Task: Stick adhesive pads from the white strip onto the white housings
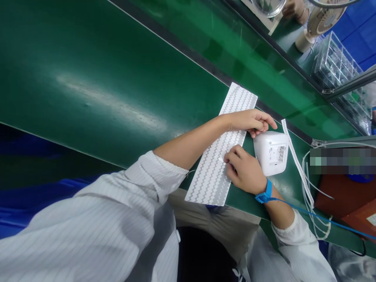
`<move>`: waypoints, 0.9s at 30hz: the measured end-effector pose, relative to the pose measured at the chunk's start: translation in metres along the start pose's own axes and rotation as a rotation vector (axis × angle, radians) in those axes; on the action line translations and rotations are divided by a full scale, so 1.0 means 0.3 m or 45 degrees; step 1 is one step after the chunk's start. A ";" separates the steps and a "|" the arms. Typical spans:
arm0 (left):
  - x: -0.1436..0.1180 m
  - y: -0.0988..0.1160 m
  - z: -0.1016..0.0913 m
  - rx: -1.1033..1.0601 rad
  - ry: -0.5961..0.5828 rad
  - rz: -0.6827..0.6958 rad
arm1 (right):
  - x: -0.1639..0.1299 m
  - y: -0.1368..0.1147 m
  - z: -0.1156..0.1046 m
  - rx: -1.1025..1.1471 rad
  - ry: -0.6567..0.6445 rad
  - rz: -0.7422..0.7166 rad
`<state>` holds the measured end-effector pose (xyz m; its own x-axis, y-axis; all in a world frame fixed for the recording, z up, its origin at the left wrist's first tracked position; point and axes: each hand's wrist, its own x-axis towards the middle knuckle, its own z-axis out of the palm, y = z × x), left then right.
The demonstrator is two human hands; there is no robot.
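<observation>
At a green work surface (pixel 117 102), my left hand (pixel 251 121) rests, fingers loosely curled, on the top edge of a small white device (pixel 272 152) beside a long sheet of zigzag adhesive strips (pixel 226 149). My right hand (pixel 245 170), wearing a blue wrist strap (pixel 265 192), presses bunched fingertips onto the sheet, perhaps pinching one strip; I cannot tell.

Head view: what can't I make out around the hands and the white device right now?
- Right hand: fingertips curl onto the sticker sheet; any pinched piece is too small to tell.
- Left hand: covers the white device top edge; grip unclear.
- Device label: too small to read.
- Box at right: blurred out.
- Clear bins: contents too small.
</observation>
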<state>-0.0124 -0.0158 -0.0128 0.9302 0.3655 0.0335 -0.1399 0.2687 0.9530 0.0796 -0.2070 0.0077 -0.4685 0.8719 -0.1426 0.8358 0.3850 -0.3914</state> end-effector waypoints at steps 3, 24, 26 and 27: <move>-0.002 0.004 0.004 -0.008 0.012 -0.010 | 0.010 -0.010 -0.003 -0.082 -0.021 0.023; -0.009 0.003 0.003 -0.004 0.024 0.005 | 0.024 -0.019 0.029 -0.254 0.004 0.080; -0.011 0.006 0.003 0.030 0.024 0.005 | 0.021 -0.012 0.033 -0.223 0.018 0.071; -0.012 0.007 0.003 0.045 0.022 0.008 | 0.020 -0.009 0.036 -0.209 0.025 0.071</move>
<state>-0.0158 -0.0174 -0.0106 0.9234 0.3824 0.0343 -0.1331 0.2350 0.9629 0.0715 -0.2059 -0.0019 -0.4155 0.8985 -0.1417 0.8967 0.3786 -0.2292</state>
